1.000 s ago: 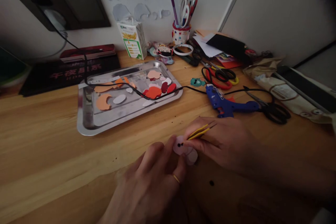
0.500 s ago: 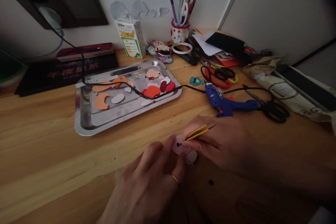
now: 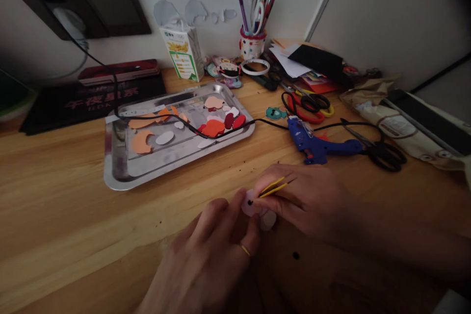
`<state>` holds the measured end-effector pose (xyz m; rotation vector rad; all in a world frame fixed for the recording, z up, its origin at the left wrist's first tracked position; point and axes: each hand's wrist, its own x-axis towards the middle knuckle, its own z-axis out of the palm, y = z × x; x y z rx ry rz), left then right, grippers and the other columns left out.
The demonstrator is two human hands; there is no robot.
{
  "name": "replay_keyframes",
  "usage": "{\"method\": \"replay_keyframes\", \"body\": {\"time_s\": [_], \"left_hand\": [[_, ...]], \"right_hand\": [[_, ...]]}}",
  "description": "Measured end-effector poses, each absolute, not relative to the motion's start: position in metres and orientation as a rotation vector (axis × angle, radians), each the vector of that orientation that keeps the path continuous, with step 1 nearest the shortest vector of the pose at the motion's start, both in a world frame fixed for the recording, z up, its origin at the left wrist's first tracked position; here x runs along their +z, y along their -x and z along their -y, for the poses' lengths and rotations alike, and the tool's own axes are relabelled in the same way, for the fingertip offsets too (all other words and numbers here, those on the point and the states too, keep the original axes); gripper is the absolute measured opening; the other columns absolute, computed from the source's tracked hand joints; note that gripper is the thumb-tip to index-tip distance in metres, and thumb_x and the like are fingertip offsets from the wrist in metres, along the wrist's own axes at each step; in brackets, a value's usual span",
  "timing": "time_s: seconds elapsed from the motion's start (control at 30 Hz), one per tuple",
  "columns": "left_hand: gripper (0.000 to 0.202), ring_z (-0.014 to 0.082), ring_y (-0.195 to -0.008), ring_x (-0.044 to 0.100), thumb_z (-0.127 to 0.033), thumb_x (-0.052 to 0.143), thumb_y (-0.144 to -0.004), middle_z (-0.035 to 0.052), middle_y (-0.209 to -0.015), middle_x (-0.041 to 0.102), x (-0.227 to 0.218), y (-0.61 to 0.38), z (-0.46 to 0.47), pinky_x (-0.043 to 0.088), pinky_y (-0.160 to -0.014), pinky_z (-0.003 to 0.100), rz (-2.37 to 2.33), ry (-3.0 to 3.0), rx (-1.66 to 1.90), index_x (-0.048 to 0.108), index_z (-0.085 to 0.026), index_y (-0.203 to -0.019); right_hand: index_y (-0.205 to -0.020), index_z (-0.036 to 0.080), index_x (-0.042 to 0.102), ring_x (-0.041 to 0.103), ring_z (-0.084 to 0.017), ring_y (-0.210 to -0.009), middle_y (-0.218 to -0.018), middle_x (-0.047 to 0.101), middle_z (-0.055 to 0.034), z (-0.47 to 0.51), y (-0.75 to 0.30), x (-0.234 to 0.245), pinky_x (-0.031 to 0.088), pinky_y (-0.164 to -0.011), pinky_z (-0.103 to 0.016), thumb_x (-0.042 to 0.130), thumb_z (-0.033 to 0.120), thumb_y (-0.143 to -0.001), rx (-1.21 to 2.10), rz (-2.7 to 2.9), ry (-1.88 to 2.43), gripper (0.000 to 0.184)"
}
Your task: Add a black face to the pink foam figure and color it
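Between my hands lies a pale pink cut-out piece (image 3: 248, 211) with a small black dot on it, partly hidden by fingers. A round whitish part (image 3: 268, 220) shows at its lower right. My left hand (image 3: 217, 240) has index finger and thumb pressed on the piece's left and lower edges. Pinched in my right hand (image 3: 305, 198) are yellow tweezers (image 3: 273, 189); their back end sticks out to the upper right, while the fingers cover the lower end beside the black dot. A loose black bit (image 3: 296, 255) rests on the table below my right hand.
A metal tray (image 3: 125, 181) with coloured cut-outs stands behind my left hand. A blue glue gun (image 3: 312, 147) lies beyond my right hand, its black cord crossing the tray. Black-handled scissors (image 3: 388, 156), a teal cut-out (image 3: 274, 113), a drink carton (image 3: 183, 54) and a pen cup (image 3: 252, 44) surround it.
My right hand and the tweezers have shifted slightly left, closer over the black dot. My left hand stays in place on the piece.
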<state>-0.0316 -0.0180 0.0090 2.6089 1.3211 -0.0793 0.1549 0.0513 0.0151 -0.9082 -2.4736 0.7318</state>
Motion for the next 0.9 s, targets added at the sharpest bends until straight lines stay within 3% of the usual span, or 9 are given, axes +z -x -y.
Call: {"method": "replay_keyframes", "body": {"time_s": [0.27, 0.63, 0.8, 0.9], "left_hand": [[0.052, 0.0262, -0.109, 0.050, -0.013, 0.048, -0.081, 0.0075, -0.139, 0.041, 0.006, 0.033, 0.018, 0.055, -0.074, 0.036, -1.312, -2.621, -0.100, 0.040, -0.029, -0.130], [0.053, 0.0245, -0.107, 0.051, -0.010, 0.046, -0.080, 0.0043, -0.136, 0.045, 0.006, 0.034, 0.021, 0.056, -0.075, 0.036, -1.321, -2.656, -0.026, 0.041, -0.029, -0.128], [0.056, 0.0268, -0.099, 0.056, -0.007, 0.049, -0.073, 0.0088, -0.130, 0.052, 0.003, 0.035, 0.018, 0.058, -0.066, 0.036, -1.297, -2.733, 0.065, 0.045, -0.025, -0.126], [0.055, 0.0274, -0.097, 0.058, -0.006, 0.049, -0.072, 0.0086, -0.129, 0.052, -0.003, 0.036, 0.018, 0.058, -0.062, 0.033, -1.307, -2.744, 0.178, 0.048, -0.028, -0.123]], "right_hand": [[-0.089, 0.014, 0.060, 0.058, -0.013, -0.075, -0.081, 0.063, -0.0035, -0.052, -0.157, 0.015, 0.042, -0.067, -0.024, 0.048, 0.027, -0.088, 0.728, 2.471, 0.896, 0.017], [-0.088, 0.015, 0.058, 0.058, -0.012, -0.074, -0.080, 0.062, -0.0023, -0.049, -0.159, 0.015, 0.041, -0.065, -0.023, 0.051, 0.024, -0.087, 0.706, 2.424, 0.976, 0.011], [-0.086, 0.018, 0.058, 0.059, -0.014, -0.075, -0.080, 0.062, -0.0019, -0.050, -0.158, 0.022, 0.042, -0.067, -0.025, 0.049, 0.023, -0.087, 0.716, 2.450, 0.990, 0.010], [-0.085, 0.021, 0.054, 0.058, -0.014, -0.074, -0.079, 0.061, 0.0002, -0.052, -0.166, 0.032, 0.043, -0.065, -0.025, 0.051, 0.022, -0.084, 0.612, 2.307, 1.057, 0.003]]}}
